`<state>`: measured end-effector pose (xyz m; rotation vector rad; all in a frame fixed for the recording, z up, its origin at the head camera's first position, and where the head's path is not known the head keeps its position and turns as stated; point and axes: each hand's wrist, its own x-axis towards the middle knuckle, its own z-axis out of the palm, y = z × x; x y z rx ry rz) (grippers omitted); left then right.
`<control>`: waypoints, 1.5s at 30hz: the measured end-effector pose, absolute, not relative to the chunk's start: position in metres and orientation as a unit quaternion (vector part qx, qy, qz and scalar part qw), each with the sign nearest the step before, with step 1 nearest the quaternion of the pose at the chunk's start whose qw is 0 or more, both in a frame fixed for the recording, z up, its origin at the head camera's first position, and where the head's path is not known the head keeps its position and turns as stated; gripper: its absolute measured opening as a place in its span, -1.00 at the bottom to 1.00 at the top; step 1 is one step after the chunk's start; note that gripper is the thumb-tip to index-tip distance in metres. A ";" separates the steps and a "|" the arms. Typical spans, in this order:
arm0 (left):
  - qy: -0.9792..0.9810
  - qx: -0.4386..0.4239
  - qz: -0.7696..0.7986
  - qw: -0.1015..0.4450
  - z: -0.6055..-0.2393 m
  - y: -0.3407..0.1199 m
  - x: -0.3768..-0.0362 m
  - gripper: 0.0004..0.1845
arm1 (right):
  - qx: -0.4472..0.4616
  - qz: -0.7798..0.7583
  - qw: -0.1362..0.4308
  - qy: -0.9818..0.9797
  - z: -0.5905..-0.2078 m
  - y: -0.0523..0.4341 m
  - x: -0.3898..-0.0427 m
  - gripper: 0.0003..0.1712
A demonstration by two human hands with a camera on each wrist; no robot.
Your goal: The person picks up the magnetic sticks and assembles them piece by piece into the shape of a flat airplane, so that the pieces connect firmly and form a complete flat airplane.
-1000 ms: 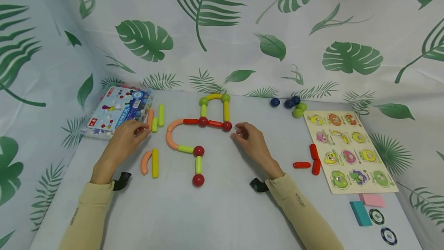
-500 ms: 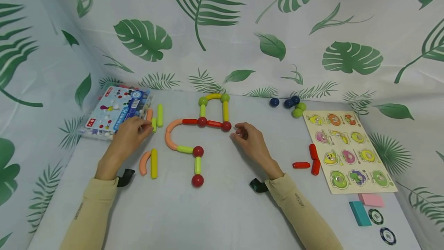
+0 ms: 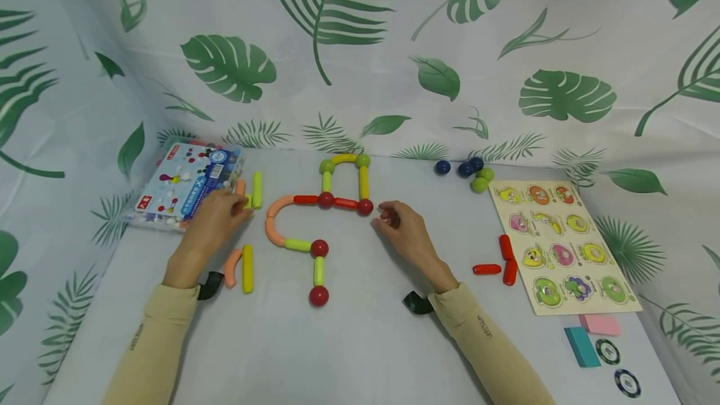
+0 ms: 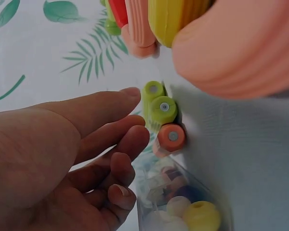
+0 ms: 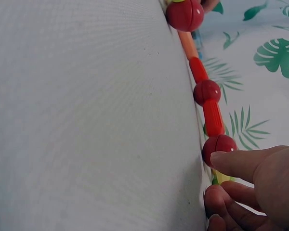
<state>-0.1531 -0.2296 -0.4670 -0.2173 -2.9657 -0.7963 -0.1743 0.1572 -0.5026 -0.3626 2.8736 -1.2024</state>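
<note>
A short green stick (image 3: 248,201) lies on the worktop (image 3: 360,336) at about ten o'clock from the middle of the scene, between an orange stick (image 3: 240,187) and a longer green stick (image 3: 257,189). The left hand (image 3: 216,217) reaches it with loosely bent fingers (image 4: 113,103); the tips are at the stick's end, but whether they pinch it cannot be told. At nine o'clock of that hand sits a clear toy box (image 3: 188,183). At six o'clock lie a curved orange piece (image 3: 231,267) and a yellow stick (image 3: 247,269).

At three o'clock of the sticks spreads a figure of sticks and balls (image 3: 317,224). The right hand (image 3: 402,233) rests at its right end, fingers curled loosely, one fingertip (image 5: 231,161) touching the end red ball (image 3: 365,207), holding nothing.
</note>
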 end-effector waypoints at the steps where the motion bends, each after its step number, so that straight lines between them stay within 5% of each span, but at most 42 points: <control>1: -0.963 -0.070 -0.256 0.034 -0.468 -0.229 -0.153 -0.75 | -0.116 -0.383 0.003 0.917 -0.503 0.157 -0.174 -0.61; 17: -0.963 -0.074 -0.254 0.042 -0.470 -0.229 -0.157 -0.75 | -0.118 -0.383 0.000 0.916 -0.502 0.158 -0.173 -0.61; 26: -0.962 -0.066 -0.266 -0.001 -0.460 -0.236 -0.142 -0.76 | -0.119 -0.383 0.002 0.916 -0.502 0.160 -0.174 -0.60; 36: -0.947 -0.057 -0.300 -0.098 -0.443 -0.249 -0.112 -0.75 | -0.116 -0.385 0.014 0.915 -0.498 0.158 -0.172 -0.59; 45: -0.928 -0.033 -0.276 -0.249 -0.438 -0.251 -0.106 -0.65 | -0.120 -0.385 0.009 0.915 -0.499 0.158 -0.171 -0.59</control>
